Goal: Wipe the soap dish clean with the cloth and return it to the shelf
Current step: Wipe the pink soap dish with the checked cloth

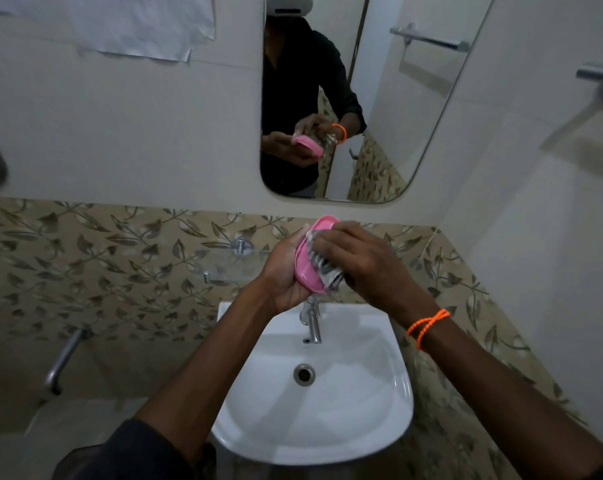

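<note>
Holding pink soap dish (308, 268): left hand (282, 271) is gripping it above the basin (373, 393); right hand (359, 258) is clutching striped cloth (322, 268) against it.

Dark rolled-up sleeves (133, 452); an orange beaded band (426, 326) circles the right wrist.

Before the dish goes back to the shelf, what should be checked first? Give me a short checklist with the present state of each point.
1. Left hand holds the pink soap dish firmly: ok.
2. Right hand presses the cloth on the dish: ok.
3. Dish wiped clean: cannot tell, cloth and hand cover it.
4. Glass shelf has free room: ok where visible.
5. Dish is over the sink, should it slip: ok.
6. Tap is off: ok, no water runs.
</note>
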